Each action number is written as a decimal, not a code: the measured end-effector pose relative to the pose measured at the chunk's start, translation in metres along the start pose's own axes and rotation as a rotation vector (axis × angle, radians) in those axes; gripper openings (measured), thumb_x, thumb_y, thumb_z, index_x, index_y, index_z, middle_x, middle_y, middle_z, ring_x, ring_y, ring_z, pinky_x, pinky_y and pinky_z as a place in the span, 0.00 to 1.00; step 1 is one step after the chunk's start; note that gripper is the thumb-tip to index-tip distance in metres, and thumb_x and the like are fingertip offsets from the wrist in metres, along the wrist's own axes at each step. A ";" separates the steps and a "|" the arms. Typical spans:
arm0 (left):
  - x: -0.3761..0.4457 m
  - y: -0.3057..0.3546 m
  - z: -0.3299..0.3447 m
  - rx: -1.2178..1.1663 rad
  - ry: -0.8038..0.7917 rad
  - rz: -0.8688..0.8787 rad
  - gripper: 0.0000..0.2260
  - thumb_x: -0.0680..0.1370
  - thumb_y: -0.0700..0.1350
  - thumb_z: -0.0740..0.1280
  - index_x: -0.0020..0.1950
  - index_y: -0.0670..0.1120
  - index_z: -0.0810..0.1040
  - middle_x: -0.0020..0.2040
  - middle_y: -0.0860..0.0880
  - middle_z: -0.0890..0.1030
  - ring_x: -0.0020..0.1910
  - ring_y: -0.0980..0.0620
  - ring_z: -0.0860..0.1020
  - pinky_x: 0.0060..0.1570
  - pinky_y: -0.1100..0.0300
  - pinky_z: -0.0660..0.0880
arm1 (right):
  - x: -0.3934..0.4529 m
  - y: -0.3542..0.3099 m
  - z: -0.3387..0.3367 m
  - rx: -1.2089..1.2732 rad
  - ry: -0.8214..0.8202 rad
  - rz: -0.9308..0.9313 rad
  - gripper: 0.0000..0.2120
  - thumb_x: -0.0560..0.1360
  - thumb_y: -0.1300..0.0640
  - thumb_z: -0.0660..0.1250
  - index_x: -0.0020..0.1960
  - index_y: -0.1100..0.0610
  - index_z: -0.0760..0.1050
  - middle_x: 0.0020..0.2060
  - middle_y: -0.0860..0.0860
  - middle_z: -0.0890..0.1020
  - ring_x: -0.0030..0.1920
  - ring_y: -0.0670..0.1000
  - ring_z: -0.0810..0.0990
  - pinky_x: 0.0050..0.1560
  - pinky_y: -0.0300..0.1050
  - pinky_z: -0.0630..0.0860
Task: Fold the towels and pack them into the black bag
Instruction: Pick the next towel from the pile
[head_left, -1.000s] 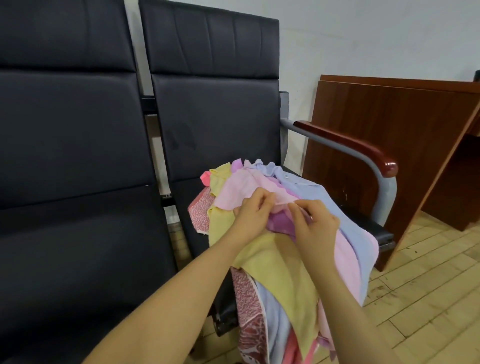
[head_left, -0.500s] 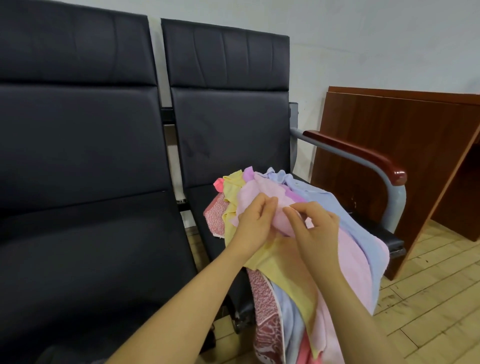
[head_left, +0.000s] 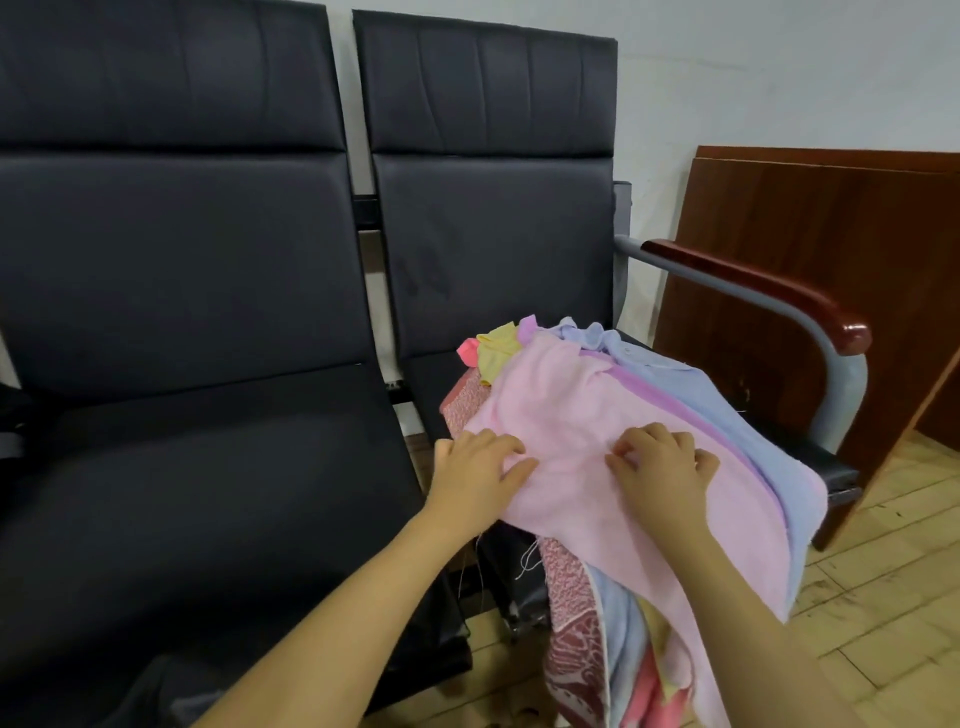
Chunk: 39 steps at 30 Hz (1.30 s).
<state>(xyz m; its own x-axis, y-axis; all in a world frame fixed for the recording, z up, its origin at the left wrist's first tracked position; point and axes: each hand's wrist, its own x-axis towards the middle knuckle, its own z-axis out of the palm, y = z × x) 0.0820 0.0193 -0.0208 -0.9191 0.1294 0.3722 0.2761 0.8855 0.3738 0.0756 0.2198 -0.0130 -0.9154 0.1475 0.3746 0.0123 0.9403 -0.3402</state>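
Head view is showing two bare forearms reaching forward from the near edge of the frame to a heap of towels (head_left: 613, 467) piled on the right-hand seat (head_left: 431, 384) of a row of black chairs. The left hand (head_left: 480, 470) is resting at the near left edge of the pink towel (head_left: 582, 410) that lies on top, fingers fairly straight and spread over the cloth, gripping nothing that can be seen. The right hand (head_left: 662, 465) is lying on the middle of the same towel with its fingers curled, seemingly bunching or pinching the fabric, though the grip itself is not plain. Under the pink towel, a lilac one (head_left: 691, 415) and a pale blue one (head_left: 675, 374) are showing toward the seat's right edge, with yellow (head_left: 496, 353) and coral corners poking out at the far left. Other towels are hanging off the seat's front edge toward the wooden floor (head_left: 857, 623).

By the look of it, the person is at the picking-out step: singling out the pink towel before any fold is made. The next move is likely calling for a firm hold on two corners and lifting it clear without dragging its neighbours off. The black bag is not in view. Beyond, a wooden armrest (head_left: 753, 286) and a brown panel (head_left: 831, 249) are standing.
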 end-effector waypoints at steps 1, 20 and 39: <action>0.000 0.003 0.007 -0.054 -0.057 0.003 0.15 0.80 0.59 0.58 0.62 0.55 0.76 0.53 0.54 0.76 0.57 0.52 0.69 0.52 0.57 0.55 | 0.000 0.000 -0.001 0.049 0.025 0.005 0.05 0.77 0.54 0.65 0.49 0.53 0.79 0.48 0.48 0.76 0.55 0.55 0.69 0.54 0.48 0.55; 0.006 0.010 -0.061 -0.922 0.265 -0.306 0.07 0.80 0.43 0.62 0.46 0.42 0.77 0.41 0.51 0.78 0.40 0.57 0.74 0.38 0.69 0.71 | -0.007 -0.058 -0.035 0.434 0.459 -0.369 0.08 0.76 0.58 0.63 0.46 0.61 0.80 0.38 0.55 0.82 0.35 0.51 0.74 0.39 0.47 0.68; -0.155 -0.211 -0.177 0.000 0.294 -0.532 0.08 0.82 0.48 0.57 0.47 0.49 0.73 0.44 0.50 0.80 0.46 0.51 0.73 0.49 0.58 0.55 | -0.108 -0.302 0.042 0.513 -0.108 -0.702 0.06 0.77 0.57 0.65 0.42 0.57 0.77 0.35 0.44 0.75 0.35 0.46 0.71 0.49 0.49 0.70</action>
<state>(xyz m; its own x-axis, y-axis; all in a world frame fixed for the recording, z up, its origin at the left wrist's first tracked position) 0.2161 -0.2667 -0.0068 -0.8149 -0.4595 0.3532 -0.1997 0.7948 0.5731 0.1542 -0.0930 0.0126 -0.6771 -0.4678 0.5681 -0.7270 0.5453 -0.4173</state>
